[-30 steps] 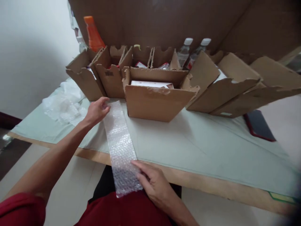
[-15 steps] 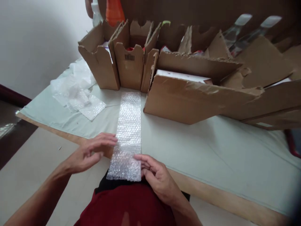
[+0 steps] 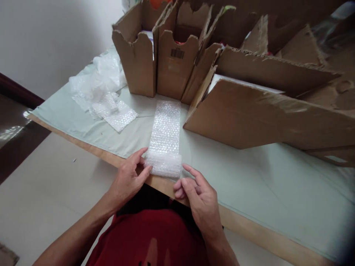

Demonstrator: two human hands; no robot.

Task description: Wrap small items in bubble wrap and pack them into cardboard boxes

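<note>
A strip of bubble wrap [image 3: 165, 127] lies lengthwise on the cloth-covered table, its near end folded over into a flat, doubled section at the table's front edge. My left hand [image 3: 130, 173] grips the left side of that fold between thumb and fingers. At the fold's right side is my right hand [image 3: 198, 192], its index finger stretched out beside the edge and the other fingers curled loosely. Nothing shows in its grasp.
Crumpled bubble wrap [image 3: 104, 92] lies on the table to the left. Several open cardboard boxes [image 3: 174, 70] stand along the back, and a long cardboard box [image 3: 235, 114] stands to the right. The table's wooden edge [image 3: 83, 146] runs close to my body.
The near end of the bubble wrap, which hung over the table edge, is now folded back onto the table. My left hand has moved right onto the fold; the view has shifted.
</note>
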